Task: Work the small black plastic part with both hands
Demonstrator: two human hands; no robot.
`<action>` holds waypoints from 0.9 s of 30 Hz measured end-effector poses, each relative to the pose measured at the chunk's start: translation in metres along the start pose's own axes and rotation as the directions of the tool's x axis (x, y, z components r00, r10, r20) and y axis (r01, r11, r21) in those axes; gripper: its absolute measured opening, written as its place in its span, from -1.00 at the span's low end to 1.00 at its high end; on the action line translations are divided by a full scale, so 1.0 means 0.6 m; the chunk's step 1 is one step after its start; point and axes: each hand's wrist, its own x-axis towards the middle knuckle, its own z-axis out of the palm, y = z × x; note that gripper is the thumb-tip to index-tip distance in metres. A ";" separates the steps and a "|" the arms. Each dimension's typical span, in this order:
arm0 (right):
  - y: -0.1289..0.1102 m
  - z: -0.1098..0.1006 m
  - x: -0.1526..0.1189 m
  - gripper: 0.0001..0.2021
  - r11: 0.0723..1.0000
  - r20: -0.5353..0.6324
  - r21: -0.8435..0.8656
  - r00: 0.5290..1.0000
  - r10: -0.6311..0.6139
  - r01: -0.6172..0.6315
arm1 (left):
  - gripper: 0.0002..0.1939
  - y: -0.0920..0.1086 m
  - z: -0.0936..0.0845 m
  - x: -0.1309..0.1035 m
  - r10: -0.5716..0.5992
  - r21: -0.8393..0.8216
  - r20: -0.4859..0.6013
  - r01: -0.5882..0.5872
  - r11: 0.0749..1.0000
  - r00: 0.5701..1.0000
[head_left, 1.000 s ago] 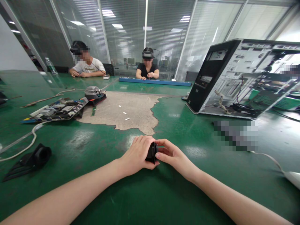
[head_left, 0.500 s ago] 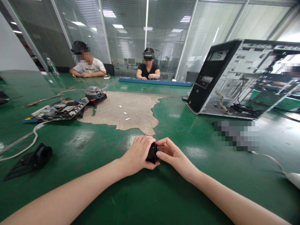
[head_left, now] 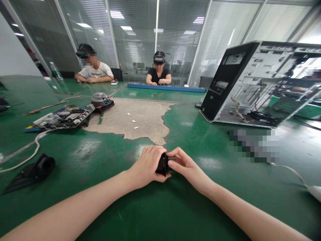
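Note:
In the head view, a small black part (head_left: 162,164) with a flat flange sits between my hands, low over the green table; its exact kind is hidden by my fingers. My left hand (head_left: 147,165) wraps round it from the left, fingers over the top and thumb below. From the right, my right hand (head_left: 184,162) pinches its near end between thumb and fingers. To the far left lies a black plastic piece (head_left: 33,172) with a round opening and a flat slotted base.
A circuit board (head_left: 64,117) and a cooler fan (head_left: 100,100) lie left of the bare patch (head_left: 135,117). An opened computer case (head_left: 250,83) stands at right, a blurred dark object (head_left: 253,145) before it. White cables cross both sides. Two people sit opposite, behind a blue bar (head_left: 167,88).
Almost nothing differs. Both hands keep the same hold on the black part, and the view has shifted very slightly.

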 end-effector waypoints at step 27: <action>0.003 -0.004 0.004 -0.71 0.999 0.041 -0.003 0.999 0.035 -0.035 | -0.39 0.001 -0.001 0.000 0.010 0.018 0.010 -0.011 1.000 1.000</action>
